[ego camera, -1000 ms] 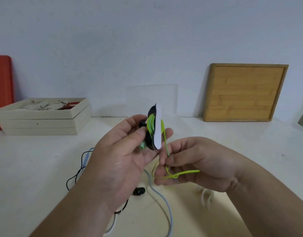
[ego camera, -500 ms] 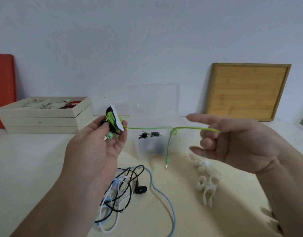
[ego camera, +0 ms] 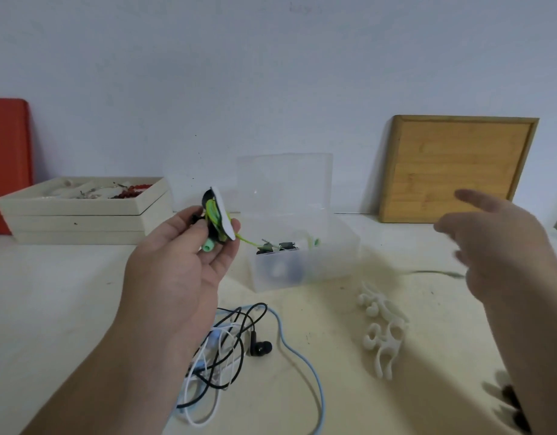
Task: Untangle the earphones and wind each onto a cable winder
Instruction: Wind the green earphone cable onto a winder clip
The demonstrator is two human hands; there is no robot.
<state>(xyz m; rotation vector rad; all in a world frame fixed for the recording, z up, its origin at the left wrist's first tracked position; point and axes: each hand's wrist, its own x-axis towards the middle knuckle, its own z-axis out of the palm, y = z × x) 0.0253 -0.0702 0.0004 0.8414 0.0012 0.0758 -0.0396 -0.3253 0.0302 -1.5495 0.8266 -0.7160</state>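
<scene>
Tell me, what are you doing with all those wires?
A person is winding earphones onto winders. The left hand holds a winder with the green earphone wrapped round it; its loose end trails toward the clear box. The right hand is open in the air and blurred. A tangle of black, white and blue earphones lies on the table, with white winders beside it.

Left hand (ego camera: pixel 183 262) raised, fingers curled; right hand (ego camera: pixel 503 243) spread, blurred
</scene>
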